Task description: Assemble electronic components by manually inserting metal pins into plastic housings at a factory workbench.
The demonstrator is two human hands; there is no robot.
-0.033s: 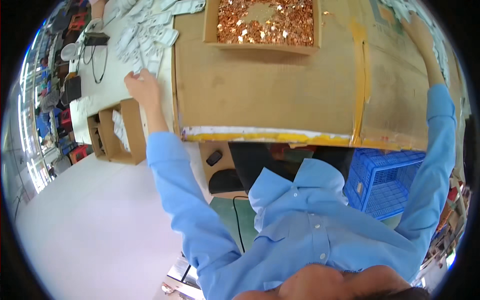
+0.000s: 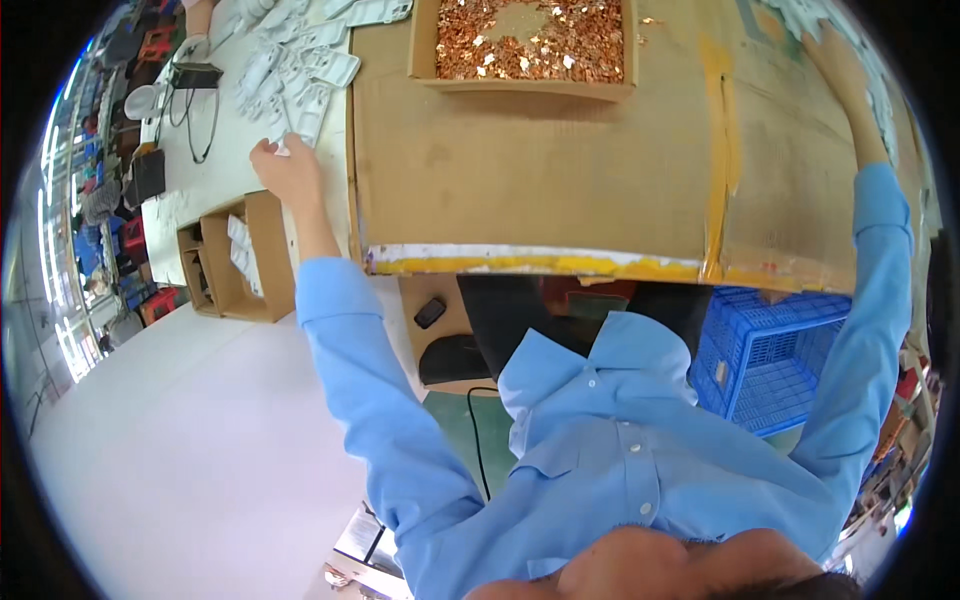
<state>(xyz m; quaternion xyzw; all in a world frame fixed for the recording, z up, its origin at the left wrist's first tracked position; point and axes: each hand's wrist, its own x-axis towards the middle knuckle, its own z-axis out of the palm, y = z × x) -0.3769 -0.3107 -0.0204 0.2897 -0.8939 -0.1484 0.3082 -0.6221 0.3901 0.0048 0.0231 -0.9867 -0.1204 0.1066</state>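
Observation:
At the near edge of a heap of white plastic parts [image 2: 285, 75] on the left, my left hand [image 2: 292, 175] has its fingers curled together around a small white plastic part [image 2: 284, 147]. Most of that part is hidden by the fingers. My right hand [image 2: 832, 58] is stretched out to the far right, against another heap of white parts [image 2: 876, 92]. Its fingertips are partly lost among the white pieces, so their grip does not show. Between the hands, at the back of the cardboard-covered table [image 2: 540, 175], stands a shallow cardboard box [image 2: 525, 88] filled with small copper-coloured metal pieces [image 2: 600, 50].
A cardboard box [image 2: 265, 260] with white parts inside stands left of the table. Cables and a dark box [image 2: 196, 75] lie beyond my left hand. Another person's hand [image 2: 193, 46] is at the far left. A blue plastic crate [image 2: 735, 350] sits under the table's right side.
The view has shifted very slightly. A white part now shows at my left fingertips. My right hand stays at the far-right heap.

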